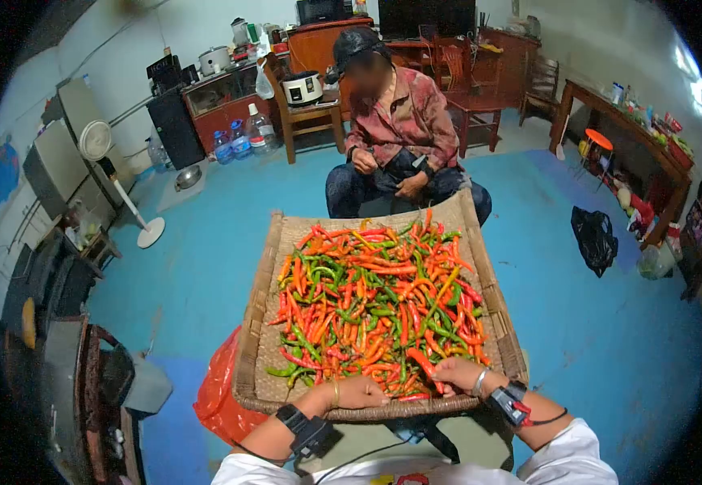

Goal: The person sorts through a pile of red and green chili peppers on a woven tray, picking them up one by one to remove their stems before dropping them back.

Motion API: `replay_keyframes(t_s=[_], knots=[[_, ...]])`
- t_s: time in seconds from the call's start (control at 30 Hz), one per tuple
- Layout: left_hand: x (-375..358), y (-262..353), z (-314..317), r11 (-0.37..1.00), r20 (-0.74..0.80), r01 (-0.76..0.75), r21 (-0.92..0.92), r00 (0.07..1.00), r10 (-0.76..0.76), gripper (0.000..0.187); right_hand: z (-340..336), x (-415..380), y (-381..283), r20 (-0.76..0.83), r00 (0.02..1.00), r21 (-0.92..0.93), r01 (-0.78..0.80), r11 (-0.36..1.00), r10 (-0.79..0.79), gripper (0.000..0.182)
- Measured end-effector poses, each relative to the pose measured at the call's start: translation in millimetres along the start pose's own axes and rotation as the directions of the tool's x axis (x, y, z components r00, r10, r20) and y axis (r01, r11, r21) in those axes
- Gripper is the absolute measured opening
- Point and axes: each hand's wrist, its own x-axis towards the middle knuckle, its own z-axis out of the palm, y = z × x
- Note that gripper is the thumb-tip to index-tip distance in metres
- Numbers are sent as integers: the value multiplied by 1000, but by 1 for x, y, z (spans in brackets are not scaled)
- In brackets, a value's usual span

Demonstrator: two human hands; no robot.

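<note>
A wide woven bamboo tray (256,311) in front of me holds a heap of chili peppers (375,295), red, orange and green. My right hand (460,375), with a bracelet at the wrist, is closed on a large red chili pepper (420,360) over the tray's near right part. To its left, my left hand (359,392) rests low over the near rim with its fingers curled beside the peppers. Whatever lies in those fingers, if anything, is hidden. Both wrists wear black strapped devices.
Across the tray sits a person (403,121) with hands near the lap. A red plastic bag (226,392) lies left of the tray. On the blue floor stand a white fan (151,233) and a black plastic bag (594,238). A wooden table (650,149) lines the right wall.
</note>
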Motion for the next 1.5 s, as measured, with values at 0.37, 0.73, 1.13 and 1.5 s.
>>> replay_keyframes(t_s=[0.37, 0.73, 1.13, 1.5], knots=[[7, -11, 8, 998, -15, -12, 63, 1000, 13, 33, 32, 25, -79, -4, 944, 75, 329, 942, -329, 13], [16, 20, -29, 856, -634, -116, -504, 723, -276, 20, 65, 74, -44, -39, 912, 35, 410, 911, -409, 15], [40, -6, -39, 953, -720, -35, -302, 663, -204, 15, 52, 82, -55, -244, 883, -125, 381, 916, -401, 18], [36, 3, -25, 993, -637, -27, -117, 769, -54, 19, 45, 71, -64, -197, 913, 116, 383, 916, -357, 17]])
